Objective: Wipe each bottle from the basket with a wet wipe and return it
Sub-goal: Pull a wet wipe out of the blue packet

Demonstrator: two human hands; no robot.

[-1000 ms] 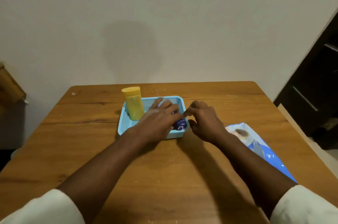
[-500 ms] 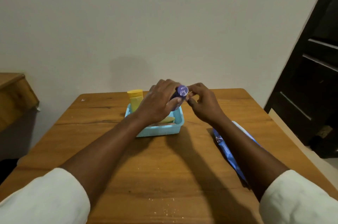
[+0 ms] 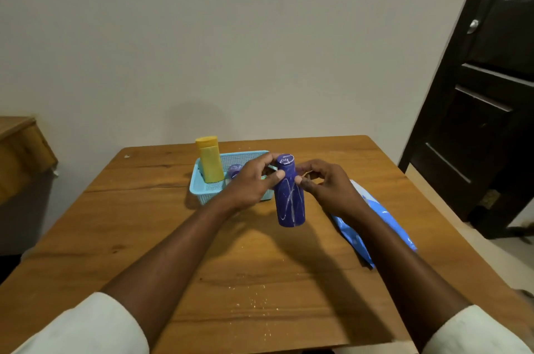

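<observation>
Two hands hold a purple bottle (image 3: 289,193) upright above the wooden table (image 3: 202,252), just in front of the light blue basket (image 3: 206,188). The left hand (image 3: 251,183) pinches the bottle's neck between thumb and curled fingers; the right hand (image 3: 326,183) grips the opposite side of the neck the same way, its thumb on the shoulder. Both forearms reach forward from white sleeves and converge at the bottle, wrists roughly level.

The bottle looks like rigid plastic, light enough for a fingertip hold, with a smooth printed skin that would likely turn slippery once wet; a fuller grip round the wide lower body would seem the safer hold for wiping.

Behind the left hand, a yellow bottle (image 3: 210,159) stands at the basket's far left corner, and a second purple cap (image 3: 234,170) shows beside it. A blue wet-wipe pack (image 3: 384,226) lies on the table to the right, partly under the right forearm. No wipe is in hand yet.
</observation>
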